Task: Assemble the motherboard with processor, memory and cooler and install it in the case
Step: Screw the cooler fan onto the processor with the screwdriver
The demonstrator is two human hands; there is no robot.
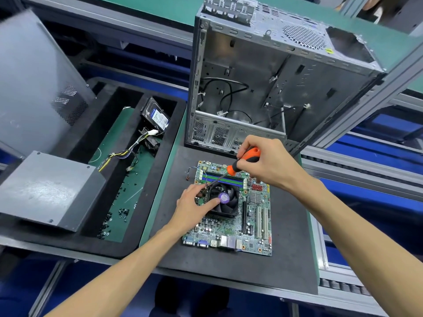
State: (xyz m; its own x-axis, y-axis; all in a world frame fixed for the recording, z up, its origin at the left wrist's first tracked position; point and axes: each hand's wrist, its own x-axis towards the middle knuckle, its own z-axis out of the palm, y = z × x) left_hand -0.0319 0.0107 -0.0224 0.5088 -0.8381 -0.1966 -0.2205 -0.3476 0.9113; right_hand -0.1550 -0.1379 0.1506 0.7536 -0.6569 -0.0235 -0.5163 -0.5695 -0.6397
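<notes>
A green motherboard [256,227] lies flat on a dark foam mat [288,259]. A black cooler fan [225,199] with a purple hub label sits on the board, below the memory slots [225,179]. My left hand [194,208] rests on the cooler's left side, thumb on the fan. My right hand [265,163] grips an orange and black screwdriver [243,162], whose tip meets the cooler's upper left corner. Behind the mat stands the open grey case [274,72], with loose black cables inside.
To the left, a black foam tray [160,156] holds a hard drive [155,115], a wire bundle [128,152] and several small black screws [119,213]. A grey power supply box [48,191] and a grey side panel [34,76] sit further left. A roller rail [357,165] runs on the right.
</notes>
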